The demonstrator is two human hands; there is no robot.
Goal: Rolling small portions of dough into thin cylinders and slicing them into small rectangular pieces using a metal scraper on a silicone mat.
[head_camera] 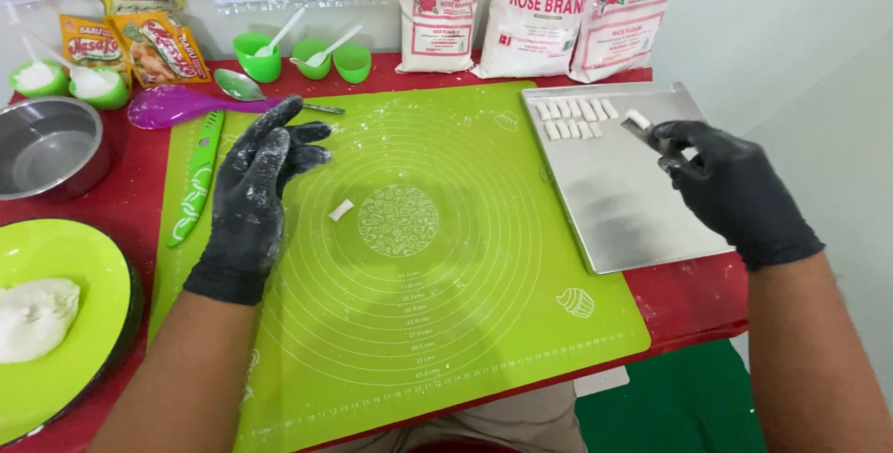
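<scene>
Here the dough piece [638,119] sits pinched in the right hand [730,188] (over the tray [623,202]).

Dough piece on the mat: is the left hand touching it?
Apart. The head view shows bare green mat between the left hand and the small white dough piece, which lies alone just right of the gloved fingers.

A baking mat [446,323] covers the table's [688,299] middle. A dough piece [341,210] lies on it, near its centre. A tray [623,211] sits at the right edge, dough pieces [572,118] rowed in its far-left corner. Flour bags [535,11] stand along the far edge; a plate [56,323] with dough [33,318] occupies the near-left corner.
</scene>
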